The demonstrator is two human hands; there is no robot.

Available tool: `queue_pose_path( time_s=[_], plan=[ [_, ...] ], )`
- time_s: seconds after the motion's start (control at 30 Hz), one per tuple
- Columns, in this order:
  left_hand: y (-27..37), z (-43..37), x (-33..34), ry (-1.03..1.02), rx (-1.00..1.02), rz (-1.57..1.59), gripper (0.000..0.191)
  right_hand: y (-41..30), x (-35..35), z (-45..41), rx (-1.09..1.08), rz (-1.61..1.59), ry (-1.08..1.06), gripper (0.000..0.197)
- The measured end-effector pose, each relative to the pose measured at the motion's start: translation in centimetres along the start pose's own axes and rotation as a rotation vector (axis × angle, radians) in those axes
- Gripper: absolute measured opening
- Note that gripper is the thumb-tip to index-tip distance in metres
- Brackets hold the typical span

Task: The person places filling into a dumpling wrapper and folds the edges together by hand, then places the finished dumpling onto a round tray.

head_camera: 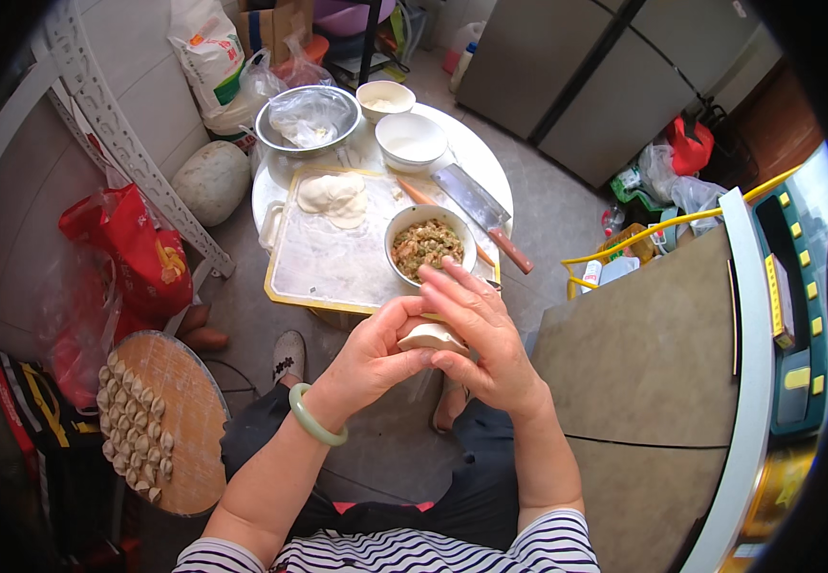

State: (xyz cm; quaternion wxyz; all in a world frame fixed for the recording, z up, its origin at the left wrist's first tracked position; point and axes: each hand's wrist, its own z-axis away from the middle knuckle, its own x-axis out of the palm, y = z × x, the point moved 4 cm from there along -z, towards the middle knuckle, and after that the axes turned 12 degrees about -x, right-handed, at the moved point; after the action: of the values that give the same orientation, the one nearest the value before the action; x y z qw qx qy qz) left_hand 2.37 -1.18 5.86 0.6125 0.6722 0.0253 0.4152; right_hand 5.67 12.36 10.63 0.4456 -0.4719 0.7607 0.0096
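Between my two hands, in front of the board's near edge, is a folded dumpling [434,336] of pale dough. My left hand [392,344] grips it with thumb and fingers; my right hand [482,333] closes on its other side, fingers extended. Just beyond my right fingertips stands a white bowl of minced filling [428,247] on a floured cutting board [335,268]. A stack of dough wrappers [333,199] lies at the board's far left. A wooden rolling pin [417,192] rests partly behind the bowl, beside a cleaver [482,208] with a wooden handle.
On the round white table [496,168] stand a metal basin [308,120] holding a plastic bag, a white bowl [411,140] and a smaller bowl [385,99]. At lower left, a round wooden board [195,430] carries rows of dumplings [134,422]. A grey cabinet top [643,379] flanks my right side.
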Motion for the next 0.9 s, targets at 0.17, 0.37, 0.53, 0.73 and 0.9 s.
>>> queue_pose_path(
  time_s=[0.17,0.37,0.53,0.73,0.9],
  plan=[
    [-0.6,-0.2,-0.2,0.036,0.032,-0.073,0.041,-0.1,0.6,0.2,0.023,0.102,0.025,0.025],
    [-0.3,-0.5,0.1,0.085,-0.042,-0.001,0.033,1.3,2.1,1.2,0.178,-0.514,0.291,0.063],
    [-0.4,-0.5,0.1,0.251,0.161,-0.383,0.031,1.7,5.1,1.4,0.347,-1.047,0.389,0.064],
    [-2.3,-1.3,-0.3,0.489,0.255,-0.244,0.027,1.1,6.2,0.2,0.446,-1.14,0.612,0.053],
    [-3.4,-2.3,-1.3,0.409,0.126,-0.237,0.036,3.2,6.7,1.8,0.599,-0.981,0.463,0.049]
  ],
)
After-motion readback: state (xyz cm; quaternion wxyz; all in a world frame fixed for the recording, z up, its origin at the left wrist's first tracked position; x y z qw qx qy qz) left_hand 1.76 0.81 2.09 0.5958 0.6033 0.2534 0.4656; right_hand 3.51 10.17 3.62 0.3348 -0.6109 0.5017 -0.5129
